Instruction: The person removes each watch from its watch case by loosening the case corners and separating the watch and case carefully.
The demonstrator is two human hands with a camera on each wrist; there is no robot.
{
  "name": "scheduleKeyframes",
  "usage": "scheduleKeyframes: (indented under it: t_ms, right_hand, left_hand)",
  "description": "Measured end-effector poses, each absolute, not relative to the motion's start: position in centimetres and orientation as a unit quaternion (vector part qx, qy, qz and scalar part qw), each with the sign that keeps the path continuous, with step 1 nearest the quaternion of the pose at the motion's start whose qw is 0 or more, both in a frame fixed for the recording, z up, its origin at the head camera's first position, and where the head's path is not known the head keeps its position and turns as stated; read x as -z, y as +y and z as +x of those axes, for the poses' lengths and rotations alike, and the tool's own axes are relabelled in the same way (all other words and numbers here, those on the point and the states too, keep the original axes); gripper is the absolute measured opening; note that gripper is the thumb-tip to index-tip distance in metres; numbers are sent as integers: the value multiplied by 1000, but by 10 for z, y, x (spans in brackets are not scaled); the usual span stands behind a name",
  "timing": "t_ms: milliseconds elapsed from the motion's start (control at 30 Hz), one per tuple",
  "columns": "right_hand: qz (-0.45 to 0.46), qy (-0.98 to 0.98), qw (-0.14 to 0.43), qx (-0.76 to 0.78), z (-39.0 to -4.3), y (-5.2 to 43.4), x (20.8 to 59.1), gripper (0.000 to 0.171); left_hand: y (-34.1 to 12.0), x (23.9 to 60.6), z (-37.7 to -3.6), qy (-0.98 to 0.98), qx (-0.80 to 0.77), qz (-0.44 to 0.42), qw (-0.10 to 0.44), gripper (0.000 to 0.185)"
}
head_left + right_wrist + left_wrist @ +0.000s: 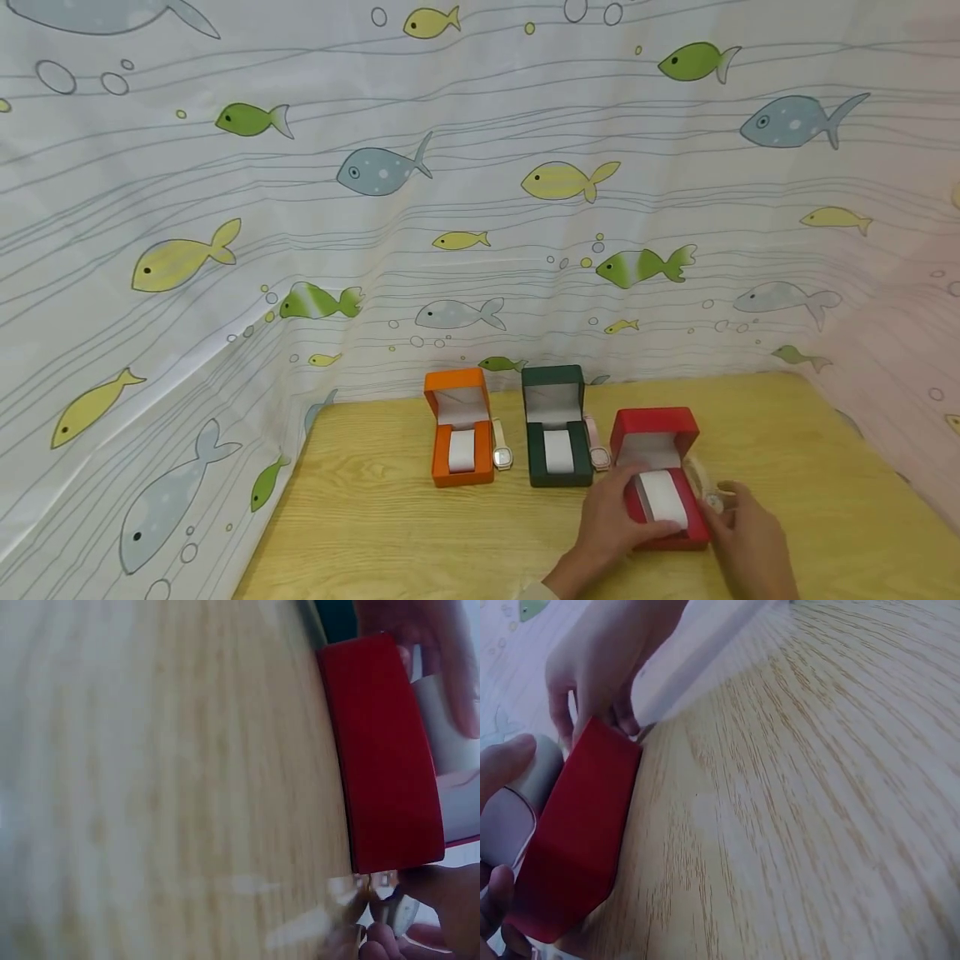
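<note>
My left hand (611,521) is resting on the open red square watch box (663,487), with the fingers curled around its front and the thumb touching the white cushion (663,498) inside. In the left wrist view my thumb (506,761) is lying against the grey-white cushion (536,776), and the lower fingers are hooking under the box edge. My right hand (753,542) is staying just beside the right wall of the same box, and its fingertips are pinching a small pale wristwatch (712,498); in the right wrist view the metal part of the watch (390,904) is showing between my fingers, but it is blurred. The red box is standing at the near right part of the light wooden table (420,533), with its lid upright.

To the left, an open dark green box (557,429) is standing with a pink-strapped watch (596,450) lying just beside its right wall. Further left, an open orange box (459,429) is standing with a cream-strapped watch (501,450) beside it. A white curtain with fish pattern (375,208) is hanging around the table.
</note>
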State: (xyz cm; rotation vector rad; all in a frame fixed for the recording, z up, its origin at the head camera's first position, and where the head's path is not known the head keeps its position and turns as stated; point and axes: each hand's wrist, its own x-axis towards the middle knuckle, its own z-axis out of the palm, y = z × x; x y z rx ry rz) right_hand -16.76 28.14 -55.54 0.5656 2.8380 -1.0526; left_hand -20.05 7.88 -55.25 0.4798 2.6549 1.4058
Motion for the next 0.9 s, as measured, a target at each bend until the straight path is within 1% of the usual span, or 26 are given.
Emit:
scheduleKeyframes:
  t_ms: [167, 300, 500, 600, 700, 900]
  right_hand:
    - [188, 930, 33, 315, -165, 281, 555, 61]
    - [171, 941, 26, 290, -162, 280, 554, 57]
    - [149, 948, -8, 280, -157, 279, 555, 49]
    - [144, 951, -17, 272, -155, 278, 555, 48]
    - [139, 953, -13, 270, -155, 278, 555, 49]
    - [127, 956, -27, 262, -155, 279, 557, 47]
  left_hand:
    - [81, 552, -201, 867, -470, 157, 48, 63]
    - [83, 552, -201, 870, -465, 158, 44, 64]
    - [82, 553, -200, 875, -446, 184, 32, 64]
    - [80, 554, -200, 863, -458, 210, 35, 61]
    - [79, 556, -200, 851, -472, 228, 40, 58]
    - [78, 554, -201, 852, -468, 233, 41, 56]
